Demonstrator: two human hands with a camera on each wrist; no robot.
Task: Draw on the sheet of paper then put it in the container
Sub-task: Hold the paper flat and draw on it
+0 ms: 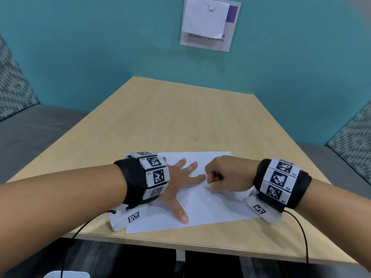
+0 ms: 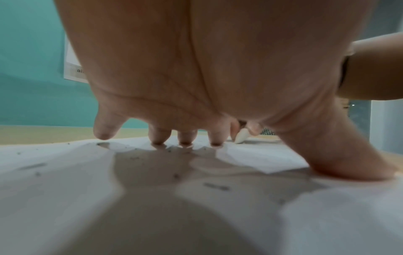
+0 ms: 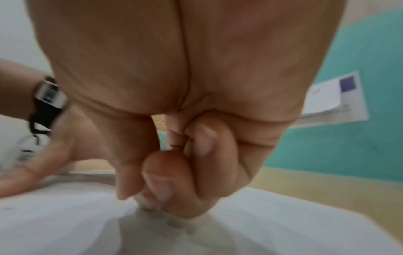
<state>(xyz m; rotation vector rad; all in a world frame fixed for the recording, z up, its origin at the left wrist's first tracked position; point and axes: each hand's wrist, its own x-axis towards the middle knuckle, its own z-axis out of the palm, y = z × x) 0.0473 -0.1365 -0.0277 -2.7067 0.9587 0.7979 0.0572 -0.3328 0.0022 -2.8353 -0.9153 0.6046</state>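
Note:
A white sheet of paper (image 1: 210,205) lies on the wooden table (image 1: 180,117) near its front edge. My left hand (image 1: 180,181) lies flat on the sheet's left half with its fingers spread, fingertips (image 2: 185,143) pressing the paper. My right hand (image 1: 212,181) is curled over the middle of the sheet, and pinches a short white stub (image 2: 241,138) between thumb and fingers, tip down on the paper (image 3: 283,215). Whether the stub (image 3: 144,201) is an eraser or a crayon I cannot tell. Faint marks and dark specks lie on the sheet (image 2: 65,172).
A notice (image 1: 208,23) with a white sheet over it hangs on the teal wall behind the table. Grey benches (image 1: 30,133) with patterned cushions flank the table. A white rounded object (image 1: 66,274) shows at the bottom left edge, below the table.

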